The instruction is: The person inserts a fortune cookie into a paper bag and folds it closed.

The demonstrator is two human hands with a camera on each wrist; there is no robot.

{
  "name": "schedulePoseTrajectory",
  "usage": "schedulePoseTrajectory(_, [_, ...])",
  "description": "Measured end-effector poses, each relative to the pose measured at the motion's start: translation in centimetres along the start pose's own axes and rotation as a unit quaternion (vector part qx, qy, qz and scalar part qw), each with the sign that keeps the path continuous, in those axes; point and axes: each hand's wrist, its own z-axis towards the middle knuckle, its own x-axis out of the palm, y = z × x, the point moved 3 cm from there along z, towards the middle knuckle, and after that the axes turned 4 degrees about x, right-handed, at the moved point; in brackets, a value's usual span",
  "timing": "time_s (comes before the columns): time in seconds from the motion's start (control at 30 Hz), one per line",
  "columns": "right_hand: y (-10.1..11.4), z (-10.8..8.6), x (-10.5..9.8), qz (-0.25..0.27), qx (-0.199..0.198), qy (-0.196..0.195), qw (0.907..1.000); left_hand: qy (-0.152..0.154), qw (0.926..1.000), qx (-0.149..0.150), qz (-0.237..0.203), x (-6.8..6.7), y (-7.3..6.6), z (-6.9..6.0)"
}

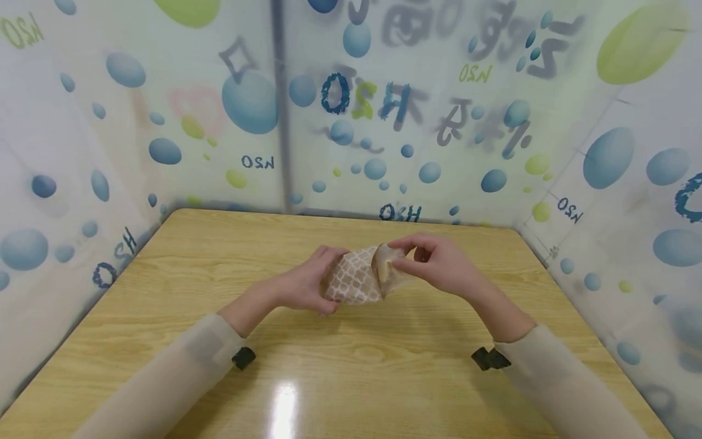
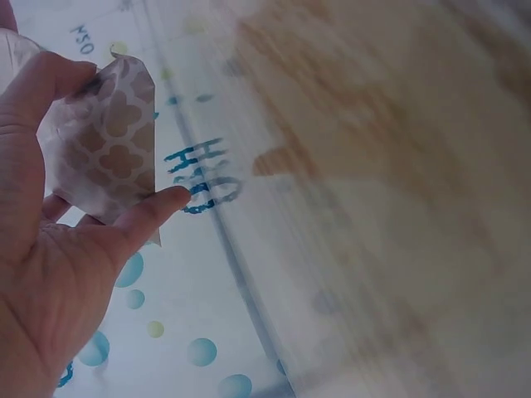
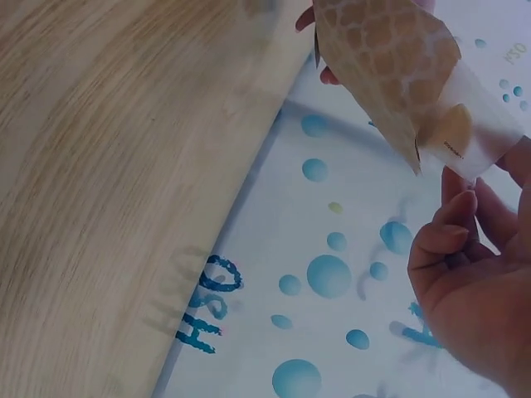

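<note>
Over the middle of the table, my left hand (image 1: 304, 285) grips a brown paper bag (image 1: 355, 279) with a white lattice pattern, fingers and thumb on opposite sides. The bag's opening faces right. A translucent white packet (image 3: 489, 108) sticks out of that opening, its other end hidden inside the bag. Something pale yellow (image 3: 454, 131) shows through the packet near small dark print; its kind cannot be made out. My right hand (image 1: 441, 263) pinches the packet's outer end between thumb and fingers. The left wrist view shows the patterned bag (image 2: 116, 137) between thumb and fingers.
The wooden table (image 1: 351, 378) lies below both hands, with a bright reflection near its front. Pale wall sheets (image 1: 208, 61) printed with blue and green drops and lettering stand along its back and sides. Each sleeve has a dark piece (image 1: 244, 358) at the cuff.
</note>
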Motion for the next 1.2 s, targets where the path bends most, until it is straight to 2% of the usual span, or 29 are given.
schedulePoseTrajectory(0.33, [0.3, 0.0, 1.5, -0.019, -0.037, -0.016, 0.999, -0.005, 0.9998, -0.001, -0.019, -0.2, -0.3, 0.0])
schedulePoseTrajectory(0.53, [0.0, -0.1, 1.4, 0.027, -0.011, -0.03, 0.9991, -0.006, 0.9998, 0.0, -0.021, 0.0, -0.5, 0.1])
schedulePoseTrajectory(0.77, [0.6, -0.3, 2.2, 0.016, -0.01, -0.049, 0.9986, -0.014, 0.9996, 0.004, -0.022, 0.2, -0.3, 0.3])
schedulePoseTrajectory(1.0, [0.3, -0.2, 2.2, 0.071, 0.033, -0.078, 0.9939, -0.017, 0.9992, -0.002, -0.035, 0.1, -0.2, 0.3])
schedulePoseTrajectory(1.2, [0.8, -0.3, 3.2, 0.053, 0.013, -0.084, 0.995, -0.015, 0.9992, -0.001, -0.037, 0.3, -0.1, 0.6])
